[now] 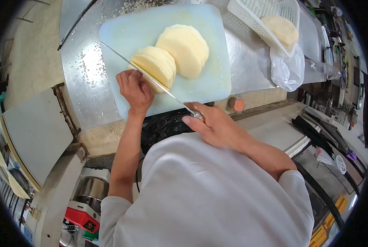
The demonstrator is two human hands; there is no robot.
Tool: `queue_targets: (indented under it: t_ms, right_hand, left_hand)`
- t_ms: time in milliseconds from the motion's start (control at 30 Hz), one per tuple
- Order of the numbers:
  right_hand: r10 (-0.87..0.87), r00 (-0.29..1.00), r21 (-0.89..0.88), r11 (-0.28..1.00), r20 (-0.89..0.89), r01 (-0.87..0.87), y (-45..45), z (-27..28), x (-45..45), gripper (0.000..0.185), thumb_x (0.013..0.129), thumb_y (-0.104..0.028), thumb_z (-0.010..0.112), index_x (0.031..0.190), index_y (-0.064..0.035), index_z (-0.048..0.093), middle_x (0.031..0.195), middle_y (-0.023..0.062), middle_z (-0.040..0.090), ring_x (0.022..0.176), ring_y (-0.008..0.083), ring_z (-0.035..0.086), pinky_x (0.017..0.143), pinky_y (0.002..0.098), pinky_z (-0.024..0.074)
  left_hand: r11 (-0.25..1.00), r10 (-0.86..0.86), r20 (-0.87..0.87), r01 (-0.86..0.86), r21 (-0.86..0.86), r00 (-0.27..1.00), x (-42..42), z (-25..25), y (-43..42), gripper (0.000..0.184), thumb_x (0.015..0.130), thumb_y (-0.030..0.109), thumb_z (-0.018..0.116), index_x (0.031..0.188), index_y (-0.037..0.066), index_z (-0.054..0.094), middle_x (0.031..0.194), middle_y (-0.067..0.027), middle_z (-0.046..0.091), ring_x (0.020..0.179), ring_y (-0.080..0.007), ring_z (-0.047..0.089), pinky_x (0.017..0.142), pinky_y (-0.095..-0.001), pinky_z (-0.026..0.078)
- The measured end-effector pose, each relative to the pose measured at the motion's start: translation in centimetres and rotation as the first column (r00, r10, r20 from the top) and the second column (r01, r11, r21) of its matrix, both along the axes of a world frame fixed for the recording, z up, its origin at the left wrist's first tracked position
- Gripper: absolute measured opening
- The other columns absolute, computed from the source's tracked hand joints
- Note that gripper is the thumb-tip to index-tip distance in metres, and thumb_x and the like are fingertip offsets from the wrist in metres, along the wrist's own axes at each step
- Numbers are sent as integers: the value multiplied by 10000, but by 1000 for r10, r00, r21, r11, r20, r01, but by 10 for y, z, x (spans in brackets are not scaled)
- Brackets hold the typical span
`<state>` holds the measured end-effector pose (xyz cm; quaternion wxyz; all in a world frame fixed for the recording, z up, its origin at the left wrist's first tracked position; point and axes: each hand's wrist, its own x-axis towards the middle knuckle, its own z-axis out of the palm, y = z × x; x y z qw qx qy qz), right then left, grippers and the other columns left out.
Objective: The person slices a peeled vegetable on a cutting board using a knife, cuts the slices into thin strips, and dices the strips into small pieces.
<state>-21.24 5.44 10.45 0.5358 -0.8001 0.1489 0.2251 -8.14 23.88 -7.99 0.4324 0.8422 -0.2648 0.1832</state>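
Observation:
My right hand (217,127) is closed around the handle of a long knife (170,94). The thin blade runs up and left, against the near face of a pale yellow block (157,61), cut into slices that still stand together; it looks like a peeled root vegetable. Curled fingers of my left hand (135,91) press on the near end of this block, close beside the blade. Behind it, a second, larger sliced stack (184,49) leans on the translucent cutting board (204,88). My left fingertips are partly hidden.
The board lies on a steel table (250,61) strewn with white bits at the left. A white perforated basket (254,22) at the upper right holds a whole pale round piece (280,31). Near it hangs a plastic bag (287,70); a small orange-topped container (236,103) stands near the edge.

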Motion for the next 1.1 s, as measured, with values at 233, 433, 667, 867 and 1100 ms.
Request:
queue_targets:
  t_ms: [233,433,667,867,1100]
  right_hand:
    - [29,1000,-4,1000,-1,-29,-3,-15,4,400,1051,-303,616,1104,93,633,808,294,687,777,498,683,725,536,526]
    - [86,996,-62,995,33,-84,17,-85,34,427,1044,-329,620,1097,95,628,791,317,670,785,513,673,725,545,519]
    - [35,999,-30,999,-30,-36,3,-4,-1,423,1041,-314,622,1172,89,631,789,295,683,756,491,686,732,530,531]
    - [34,999,-44,999,39,-33,3,-27,-2,397,1045,-283,616,1188,87,629,772,294,683,755,491,690,733,538,534]
    - [73,997,-76,995,20,-71,20,-77,24,407,1045,-302,614,1170,85,632,806,321,676,806,525,671,734,555,521]
  left_hand:
    - [999,-20,3,20,-34,1000,3,-6,2,260,765,-8,537,1011,19,614,925,-160,586,876,-373,515,791,-492,444]
    - [1000,-19,26,20,-17,999,1,-5,5,283,767,-27,542,1038,15,611,946,-168,594,886,-374,523,799,-490,442]
    - [1000,-11,-2,11,0,1000,0,4,3,289,741,-9,537,1018,13,617,886,-159,588,871,-372,522,789,-479,443]
    - [1000,-21,-14,20,-24,1000,1,0,4,273,738,-12,538,997,15,619,870,-152,586,862,-370,519,782,-476,443]
    - [999,-12,-15,11,-52,1000,1,0,6,253,736,-16,547,981,16,607,895,-158,580,861,-377,517,783,-485,439]
